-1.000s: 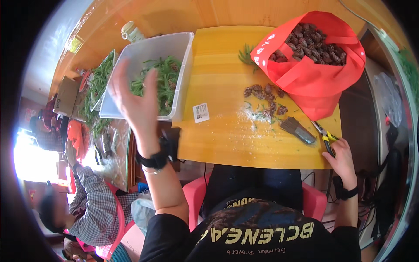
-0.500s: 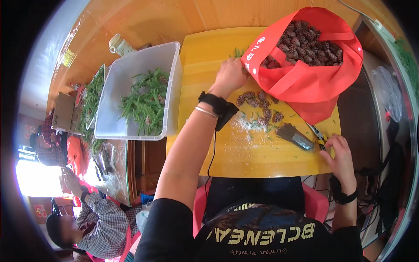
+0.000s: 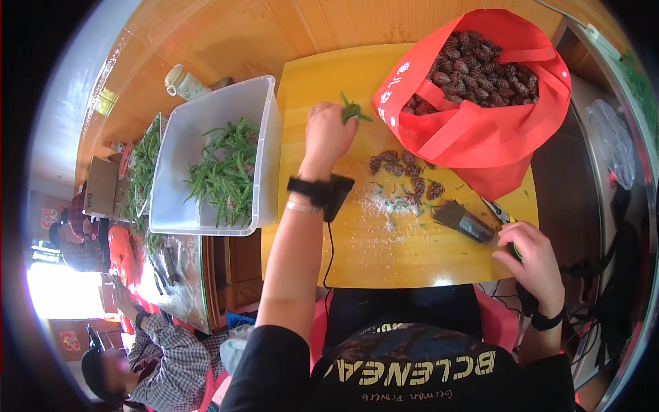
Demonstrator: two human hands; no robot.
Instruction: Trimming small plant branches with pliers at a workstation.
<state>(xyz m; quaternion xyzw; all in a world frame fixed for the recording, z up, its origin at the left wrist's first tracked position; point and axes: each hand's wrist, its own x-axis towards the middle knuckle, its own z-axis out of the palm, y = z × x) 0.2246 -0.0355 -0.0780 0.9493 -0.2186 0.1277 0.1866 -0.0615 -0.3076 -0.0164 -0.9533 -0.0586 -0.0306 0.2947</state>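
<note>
My left hand [image 3: 328, 134] is over the far left part of the yellow table [image 3: 309, 89], its fingers closed on a small green sprig [image 3: 352, 110] that pokes out past the fingertips. At the right edge, my right hand [image 3: 534, 261] wraps round the handles of a pair of pliers [image 3: 498, 211], whose jaws point away from me. Several brown pine cones [image 3: 413, 172] lie loose mid-table beside scattered white flakes. Left of the pliers rests a bundle of thin dark stems [image 3: 463, 220] wrapped at one end.
A red bag [image 3: 473, 144] full of pine cones [image 3: 480, 75] stands at the far right. At the left is a clear plastic bin [image 3: 171, 158] with green sprigs [image 3: 226, 178]. A white bottle [image 3: 185, 84] stands behind it. Another person [image 3: 165, 357] sits at the lower left.
My left hand has drawn left, away from the red bag, bringing the green sprig. My right hand has closed further round the pliers' handles.
</note>
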